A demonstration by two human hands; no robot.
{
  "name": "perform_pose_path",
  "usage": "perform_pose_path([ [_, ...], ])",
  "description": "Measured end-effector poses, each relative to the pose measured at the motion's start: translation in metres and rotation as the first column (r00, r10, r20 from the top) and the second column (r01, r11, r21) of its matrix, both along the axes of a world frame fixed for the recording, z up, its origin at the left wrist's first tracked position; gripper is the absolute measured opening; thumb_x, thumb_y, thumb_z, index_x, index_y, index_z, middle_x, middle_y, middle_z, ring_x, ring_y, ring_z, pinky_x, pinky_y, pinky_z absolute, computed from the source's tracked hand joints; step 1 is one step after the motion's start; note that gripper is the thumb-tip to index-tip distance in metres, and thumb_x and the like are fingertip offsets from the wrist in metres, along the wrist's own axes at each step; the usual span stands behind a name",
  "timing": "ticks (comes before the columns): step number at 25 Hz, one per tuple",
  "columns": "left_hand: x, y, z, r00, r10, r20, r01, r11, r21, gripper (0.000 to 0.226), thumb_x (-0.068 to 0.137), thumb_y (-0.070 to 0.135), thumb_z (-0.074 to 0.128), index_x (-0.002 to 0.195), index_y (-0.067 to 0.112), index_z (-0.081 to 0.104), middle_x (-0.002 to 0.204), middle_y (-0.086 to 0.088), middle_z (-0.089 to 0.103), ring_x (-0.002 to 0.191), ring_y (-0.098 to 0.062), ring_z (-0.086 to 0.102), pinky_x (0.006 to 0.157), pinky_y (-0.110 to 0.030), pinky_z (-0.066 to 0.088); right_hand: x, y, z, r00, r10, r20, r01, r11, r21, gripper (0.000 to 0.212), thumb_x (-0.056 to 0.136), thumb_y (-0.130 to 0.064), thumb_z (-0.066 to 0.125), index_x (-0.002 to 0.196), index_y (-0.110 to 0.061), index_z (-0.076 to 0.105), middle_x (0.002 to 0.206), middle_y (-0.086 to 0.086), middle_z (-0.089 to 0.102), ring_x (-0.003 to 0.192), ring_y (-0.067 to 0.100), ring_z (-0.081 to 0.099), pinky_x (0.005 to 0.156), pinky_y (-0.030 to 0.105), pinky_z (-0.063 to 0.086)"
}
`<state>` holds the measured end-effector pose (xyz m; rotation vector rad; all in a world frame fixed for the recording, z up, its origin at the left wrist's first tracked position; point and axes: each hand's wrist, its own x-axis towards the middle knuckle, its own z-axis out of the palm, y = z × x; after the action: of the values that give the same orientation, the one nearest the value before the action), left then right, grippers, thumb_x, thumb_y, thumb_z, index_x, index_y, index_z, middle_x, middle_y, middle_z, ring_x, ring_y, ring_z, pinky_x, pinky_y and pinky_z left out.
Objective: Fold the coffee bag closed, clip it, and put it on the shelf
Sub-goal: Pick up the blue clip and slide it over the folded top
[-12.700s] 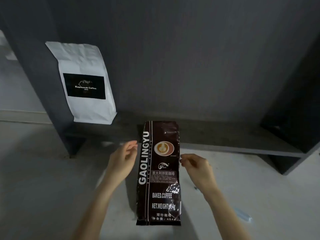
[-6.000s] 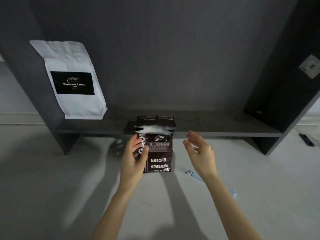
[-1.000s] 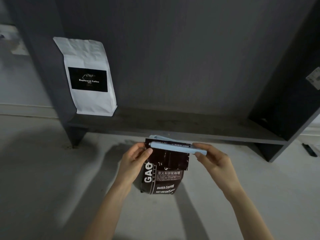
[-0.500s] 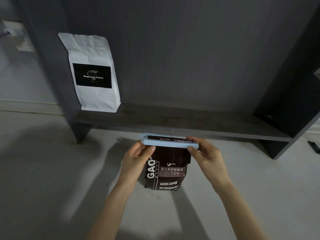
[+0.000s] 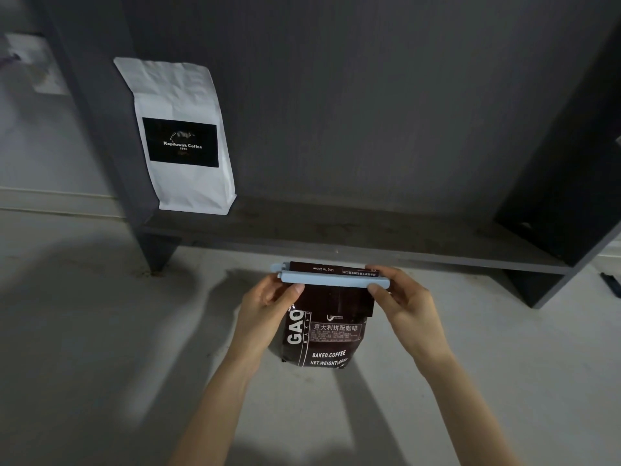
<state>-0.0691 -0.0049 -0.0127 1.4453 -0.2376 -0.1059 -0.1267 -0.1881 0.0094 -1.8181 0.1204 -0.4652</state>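
A dark brown coffee bag (image 5: 327, 334) stands upright on the pale floor, its top folded over. A long light-blue clip (image 5: 334, 279) lies across the fold. My left hand (image 5: 268, 306) pinches the clip's left end and the bag's upper left corner. My right hand (image 5: 408, 304) pinches the clip's right end with thumb in front. The dark grey shelf (image 5: 386, 238) runs just behind the bag, low above the floor.
A white coffee bag (image 5: 183, 136) with a black label stands at the shelf's left end against the side panel. The shelf's right side panel (image 5: 571, 183) closes the space. A small dark object (image 5: 611, 284) lies on the floor far right.
The clip has come level across the folded top, and my right hand has slid inward along it. Both hands stay on its ends.
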Motion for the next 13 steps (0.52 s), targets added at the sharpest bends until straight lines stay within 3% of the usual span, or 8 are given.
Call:
perform_pose_path([
  [6,0.0013,0.0023,-0.0006,0.999,-0.040,0.026,0.040,0.999,-0.001,0.024,0.079,0.017,0.062,0.095,0.035,0.059,0.098,0.016,0.068,0.089,0.008,0.062,0.067,-0.003,0.046,0.0010,0.0017,-0.0022,1.000,-0.012,0.004,0.012,0.999,0.048,0.032,0.083,-0.007,0.058,0.082,-0.038,0.061,0.085,-0.012,0.067,0.072,-0.001,0.062,0.067,0.008,0.049],
  [10,0.0031,0.0050,-0.0016,0.995,-0.071,0.072,0.073,0.997,-0.021,0.029,0.085,0.011,0.054,0.100,0.035,0.059,0.093,0.026,0.071,0.094,0.009,0.060,0.072,-0.002,0.044,0.0016,0.0013,-0.0025,1.000,-0.007,0.003,0.007,0.998,0.060,0.031,0.083,-0.007,0.058,0.082,-0.038,0.061,0.083,-0.012,0.067,0.071,-0.003,0.062,0.066,0.008,0.050],
  [13,0.0040,0.0044,-0.0008,0.993,-0.060,0.103,0.062,0.998,-0.019,0.019,0.085,0.018,0.053,0.092,0.033,0.061,0.088,0.028,0.070,0.088,0.010,0.061,0.067,-0.002,0.044,0.0004,0.0014,-0.0028,1.000,-0.001,0.003,0.000,0.998,0.063,0.032,0.083,-0.006,0.057,0.082,-0.037,0.061,0.083,-0.012,0.066,0.071,-0.004,0.062,0.066,0.008,0.049],
])
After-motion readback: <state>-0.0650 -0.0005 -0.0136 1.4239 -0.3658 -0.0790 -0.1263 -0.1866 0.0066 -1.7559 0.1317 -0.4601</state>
